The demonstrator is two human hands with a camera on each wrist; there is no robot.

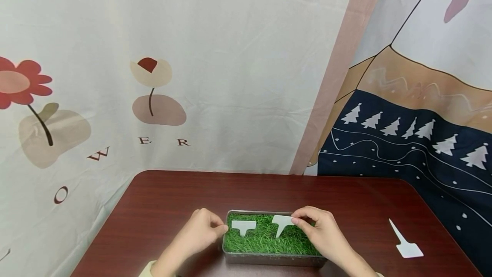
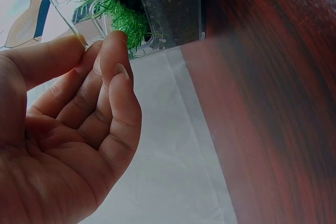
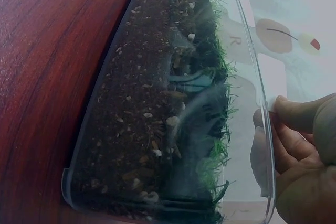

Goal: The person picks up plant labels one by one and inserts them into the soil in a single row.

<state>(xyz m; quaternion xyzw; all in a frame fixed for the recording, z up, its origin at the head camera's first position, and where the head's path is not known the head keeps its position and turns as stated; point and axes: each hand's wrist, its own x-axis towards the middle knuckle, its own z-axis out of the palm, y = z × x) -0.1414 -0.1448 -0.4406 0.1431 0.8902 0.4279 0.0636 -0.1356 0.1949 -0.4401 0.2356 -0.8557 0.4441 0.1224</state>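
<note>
A clear rectangular plastic box [image 1: 273, 260] of dark soil, topped with green grass [image 1: 257, 245], stands on the table. My left hand [image 1: 197, 232] is at its left end, thumb and forefinger pinching the rim [image 2: 63, 17]. A white T-shaped plant label [image 1: 244, 225] stands upright in the grass on the left. To its right, another white plant label [image 1: 282, 220] leans at a slant, its narrow stem pointing down to the grass. My right hand [image 1: 323, 230] pinches that label's right edge between thumb and fingers. Whether its tip is in the soil is hard to tell.
A third white plant label [image 1: 409, 249] lies flat on the dark red wooden table [image 1: 184, 191], right of the box, its pointed end away from me. Behind the table hangs a printed cloth [image 1: 238, 76] with flowers and letters.
</note>
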